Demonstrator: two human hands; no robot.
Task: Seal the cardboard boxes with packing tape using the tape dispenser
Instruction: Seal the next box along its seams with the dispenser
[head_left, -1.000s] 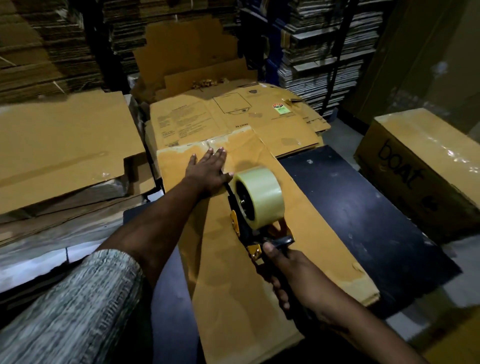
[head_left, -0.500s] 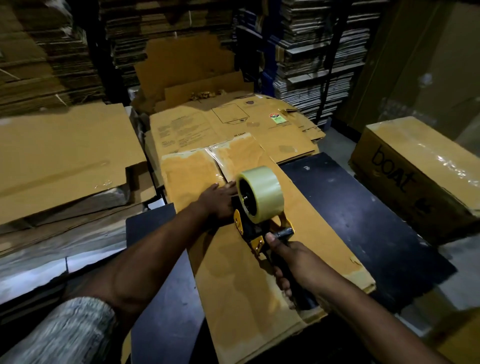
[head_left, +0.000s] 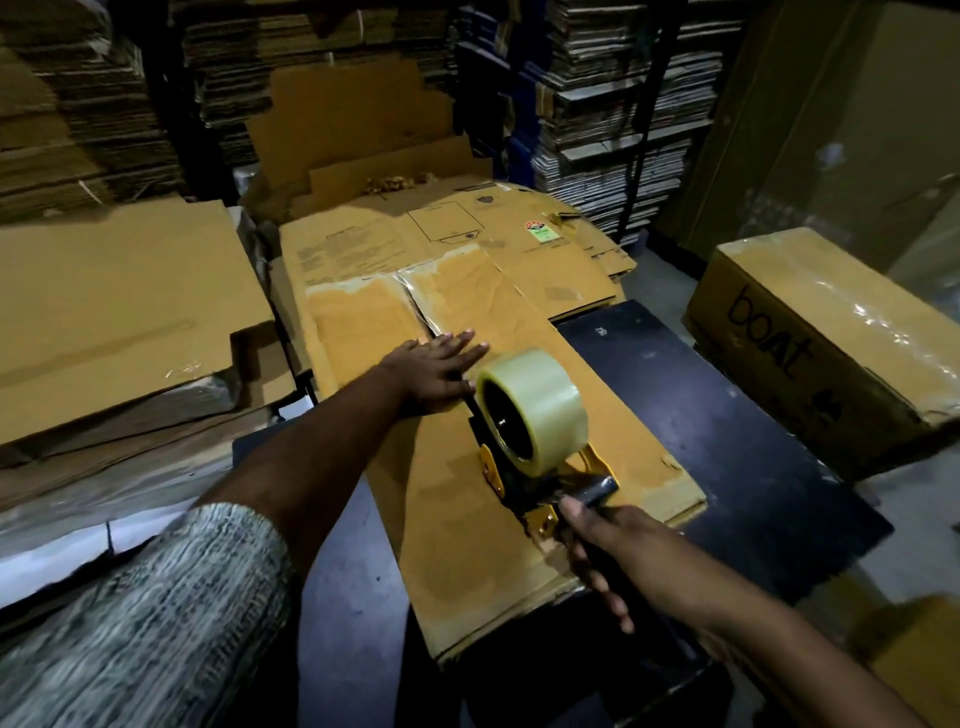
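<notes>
Tan-brown cardboard box (head_left: 467, 519); pale translucent tape roll (head_left: 540, 405) — yellow-and-black tape dispenser (head_left: 524, 488); dark table (head_left: 727, 426); grey mottled sleeve (head_left: 156, 613)

left hand (head_left: 434, 371): flat, fingers straight | right hand (head_left: 618, 553): fingers curled, gripping

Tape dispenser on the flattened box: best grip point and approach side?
Grip the black and yellow tape dispenser by its dark handle, coming from the near end. The clear tape roll fills the far end, and the right hand wraps that handle now.
</notes>
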